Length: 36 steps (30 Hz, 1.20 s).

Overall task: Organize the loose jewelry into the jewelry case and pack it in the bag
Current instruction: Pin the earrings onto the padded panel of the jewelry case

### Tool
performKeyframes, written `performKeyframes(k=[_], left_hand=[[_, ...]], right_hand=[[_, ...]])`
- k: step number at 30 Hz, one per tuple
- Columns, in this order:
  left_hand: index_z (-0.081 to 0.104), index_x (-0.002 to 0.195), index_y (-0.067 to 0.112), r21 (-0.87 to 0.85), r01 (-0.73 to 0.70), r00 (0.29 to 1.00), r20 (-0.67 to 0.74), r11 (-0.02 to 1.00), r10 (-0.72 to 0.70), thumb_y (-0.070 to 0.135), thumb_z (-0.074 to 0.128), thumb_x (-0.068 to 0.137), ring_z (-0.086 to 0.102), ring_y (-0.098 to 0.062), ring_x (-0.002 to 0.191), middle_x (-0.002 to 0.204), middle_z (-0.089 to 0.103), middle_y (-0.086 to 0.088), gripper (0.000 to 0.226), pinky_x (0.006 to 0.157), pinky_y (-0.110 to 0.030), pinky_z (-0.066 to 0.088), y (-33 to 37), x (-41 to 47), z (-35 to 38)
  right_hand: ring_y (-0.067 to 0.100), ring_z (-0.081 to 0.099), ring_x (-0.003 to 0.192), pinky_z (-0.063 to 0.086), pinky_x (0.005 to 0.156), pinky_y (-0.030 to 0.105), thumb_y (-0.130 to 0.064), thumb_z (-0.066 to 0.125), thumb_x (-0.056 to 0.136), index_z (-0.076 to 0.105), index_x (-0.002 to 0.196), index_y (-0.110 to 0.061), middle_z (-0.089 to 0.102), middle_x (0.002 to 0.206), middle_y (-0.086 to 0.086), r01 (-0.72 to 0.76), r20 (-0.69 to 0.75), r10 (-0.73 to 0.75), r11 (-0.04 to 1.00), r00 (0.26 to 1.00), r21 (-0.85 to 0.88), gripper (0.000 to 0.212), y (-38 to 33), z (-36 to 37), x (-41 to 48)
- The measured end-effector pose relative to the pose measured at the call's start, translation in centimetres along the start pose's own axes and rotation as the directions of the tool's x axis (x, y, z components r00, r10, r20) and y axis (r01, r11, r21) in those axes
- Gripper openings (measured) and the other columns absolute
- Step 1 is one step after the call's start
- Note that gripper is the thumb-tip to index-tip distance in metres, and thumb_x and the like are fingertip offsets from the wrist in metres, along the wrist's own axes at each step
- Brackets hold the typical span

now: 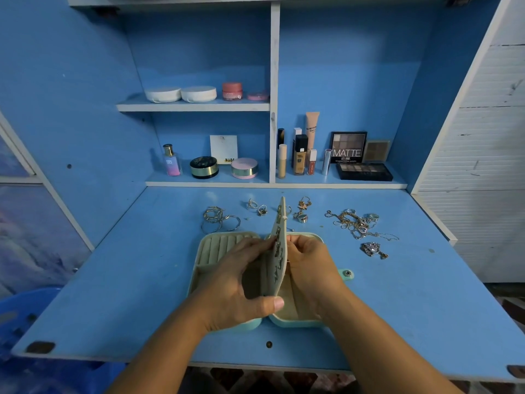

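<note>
Left hand (235, 282), right hand (309, 268) — both pinching the upright earring panel (281, 223).

Blue table (113, 294), open mint jewelry case (216, 245) at the middle near the front edge, thin bangles (218, 220) behind its left half, rings (257, 207) and gold charm (304, 204) toward the back edge, tangled chains (355, 223) and silver pendant (372, 249) toward the right edge.

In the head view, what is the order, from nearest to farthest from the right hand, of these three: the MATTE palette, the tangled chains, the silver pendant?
From the right hand:
1. Silver pendant, on the desk to its right.
2. Tangled chains, farther back on the right.
3. MATTE palette, upright on the back shelf.
</note>
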<state>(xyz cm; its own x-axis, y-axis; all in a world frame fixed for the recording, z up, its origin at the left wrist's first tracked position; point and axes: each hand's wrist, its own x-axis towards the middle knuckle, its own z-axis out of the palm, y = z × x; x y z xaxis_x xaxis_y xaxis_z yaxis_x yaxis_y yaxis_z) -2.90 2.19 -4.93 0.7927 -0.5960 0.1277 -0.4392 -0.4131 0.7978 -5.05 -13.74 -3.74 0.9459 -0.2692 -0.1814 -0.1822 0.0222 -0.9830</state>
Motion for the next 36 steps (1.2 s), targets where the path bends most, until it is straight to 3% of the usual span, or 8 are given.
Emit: performKeyframes(k=[7, 12, 17, 20, 23, 28, 31, 36], left_hand=[[0.034, 0.132, 0.058, 0.027, 0.008, 1.000, 0.001, 1.000, -0.008, 0.066, 0.067, 0.054, 0.033, 0.005, 0.135, 0.143, 0.035, 0.020, 0.085, 0.113, -0.035, 0.037, 0.2, 0.0, 0.0], [0.027, 0.122, 0.070, 0.059, 0.007, 1.000, 0.016, 0.998, -0.008, 0.069, 0.063, 0.052, 0.011, 0.028, 0.127, 0.136, 0.018, 0.041, 0.080, 0.108, -0.020, 0.025, 0.1, -0.1, -0.1], [0.025, 0.121, 0.068, 0.081, -0.011, 1.000, 0.023, 0.997, 0.009, 0.069, 0.061, 0.052, 0.014, 0.036, 0.119, 0.131, 0.020, 0.042, 0.078, 0.095, 0.002, 0.021, 0.6, -0.2, -0.3], [0.024, 0.121, 0.079, 0.079, -0.005, 1.000, 0.021, 0.997, 0.004, 0.070, 0.063, 0.053, 0.013, 0.025, 0.131, 0.139, 0.022, 0.038, 0.079, 0.107, -0.017, 0.025, 0.1, -0.1, -0.3], [0.032, 0.136, 0.061, 0.050, -0.016, 1.000, 0.009, 0.999, 0.016, 0.069, 0.067, 0.056, 0.028, 0.003, 0.139, 0.146, 0.035, 0.019, 0.087, 0.112, -0.031, 0.034, -0.3, 0.0, -0.2], [0.032, 0.129, 0.059, 0.015, -0.032, 0.999, 0.004, 0.999, 0.032, 0.066, 0.065, 0.054, 0.028, 0.020, 0.129, 0.139, 0.034, 0.027, 0.081, 0.095, 0.002, 0.028, 0.2, 0.0, -0.4], [0.033, 0.128, 0.058, 0.020, -0.047, 0.999, 0.000, 0.999, 0.047, 0.064, 0.065, 0.055, 0.032, 0.017, 0.128, 0.137, 0.037, 0.025, 0.080, 0.097, -0.001, 0.029, 0.3, 0.0, -0.3], [0.035, 0.137, 0.051, -0.007, -0.059, 0.998, 0.012, 0.998, 0.060, 0.063, 0.069, 0.059, 0.037, 0.000, 0.135, 0.142, 0.041, 0.016, 0.086, 0.109, -0.026, 0.038, -0.1, 0.1, -0.2]], right_hand=[[0.004, 0.066, 0.065, 0.050, 0.060, 0.016, -0.019, 0.056, 0.095, 0.067, 0.086, -0.014, 0.072, 0.076, -0.001, 0.146, -0.027, -0.148, 0.988, 0.989, -0.046, 0.015, 0.3, -0.7, -0.1], [0.014, 0.068, 0.074, 0.056, 0.071, 0.027, -0.017, 0.058, 0.093, 0.065, 0.088, -0.014, 0.072, 0.080, 0.003, 0.218, -0.015, -0.223, 0.963, 0.975, -0.159, 0.009, 0.8, -0.8, 0.6], [0.013, 0.063, 0.078, 0.054, 0.074, 0.033, -0.022, 0.053, 0.095, 0.063, 0.092, -0.018, 0.068, 0.083, -0.003, 0.342, 0.055, -0.353, 0.838, 0.934, -0.424, 0.011, 0.5, -1.2, 0.8], [0.010, 0.060, 0.082, 0.053, 0.076, 0.034, -0.021, 0.053, 0.094, 0.062, 0.093, -0.018, 0.064, 0.087, -0.005, 0.389, 0.035, -0.432, 0.773, 0.901, -0.501, 0.009, 0.8, -1.1, 0.7], [0.009, 0.059, 0.082, 0.053, 0.075, 0.031, -0.021, 0.055, 0.093, 0.061, 0.092, -0.019, 0.062, 0.088, -0.006, 0.402, 0.027, -0.454, 0.758, 0.891, -0.514, 0.006, 0.9, -0.9, 0.8], [0.006, 0.058, 0.081, 0.051, 0.076, 0.025, -0.022, 0.054, 0.094, 0.062, 0.092, -0.021, 0.063, 0.089, -0.007, 0.427, 0.123, -0.436, 0.717, 0.892, -0.551, 0.008, 0.3, -1.6, 1.3], [0.002, 0.057, 0.090, 0.048, 0.077, 0.016, -0.021, 0.050, 0.097, 0.061, 0.105, -0.025, 0.059, 0.101, -0.013, 0.410, 0.110, -0.418, 0.746, 0.902, -0.524, 0.015, -0.3, -2.9, 1.0], [0.000, 0.059, 0.099, 0.051, 0.076, 0.022, -0.040, 0.046, 0.092, 0.057, 0.119, -0.033, 0.062, 0.113, -0.015, 0.429, 0.139, -0.409, 0.884, 0.902, -0.187, 0.030, -2.2, -5.3, -2.2]])
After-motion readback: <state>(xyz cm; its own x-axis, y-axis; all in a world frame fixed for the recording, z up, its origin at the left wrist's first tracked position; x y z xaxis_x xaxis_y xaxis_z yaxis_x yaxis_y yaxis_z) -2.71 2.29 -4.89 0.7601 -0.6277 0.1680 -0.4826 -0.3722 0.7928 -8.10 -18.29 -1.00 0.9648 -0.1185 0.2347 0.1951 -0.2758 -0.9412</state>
